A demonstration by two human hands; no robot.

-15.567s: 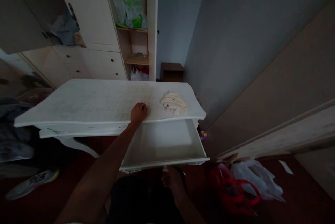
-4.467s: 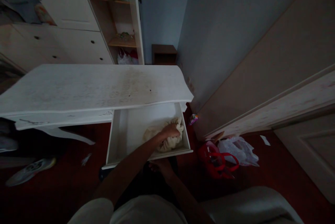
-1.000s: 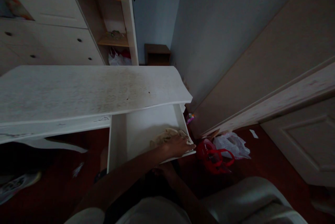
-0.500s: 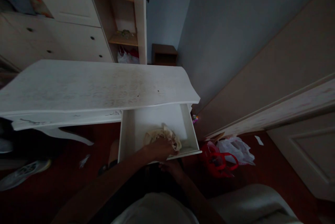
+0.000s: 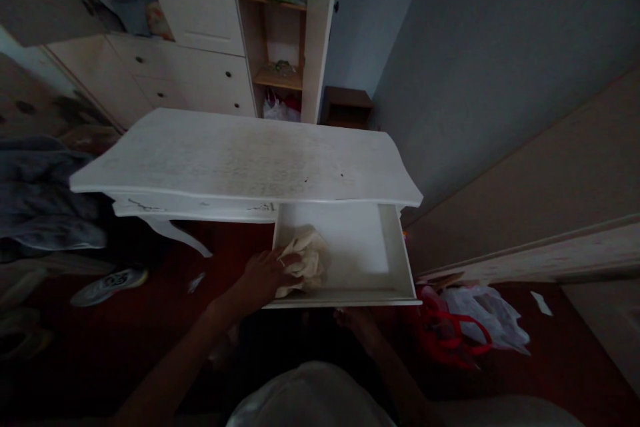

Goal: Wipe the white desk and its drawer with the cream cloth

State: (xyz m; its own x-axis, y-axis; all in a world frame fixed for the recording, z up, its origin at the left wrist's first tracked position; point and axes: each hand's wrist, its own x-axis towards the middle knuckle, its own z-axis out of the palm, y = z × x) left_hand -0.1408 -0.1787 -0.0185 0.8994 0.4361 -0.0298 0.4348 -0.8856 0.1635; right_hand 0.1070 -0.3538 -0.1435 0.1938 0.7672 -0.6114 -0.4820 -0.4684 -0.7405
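A white table [image 5: 210, 160] has its right-hand drawer [image 5: 395, 254] pulled out. A crumpled cream cloth [image 5: 306, 262] lies at the drawer's front left corner. My left hand [image 5: 263, 276] is closed on the cloth's left side, reaching over the drawer's left wall. My right hand [image 5: 353, 319] sits low under the drawer's front edge in deep shadow; its fingers are hard to make out, though they seem to touch the drawer front.
Red and white bags [image 5: 465, 330] lie on the dark red floor to the right. A sneaker [image 5: 107, 285] lies on the left floor. A white wardrobe with open shelves [image 5: 277, 34] stands behind. A board [image 5: 540, 200] leans on the right wall.
My left hand has dragged the cloth from the drawer's front right toward its front left corner. The view has swung so the table sits further right.
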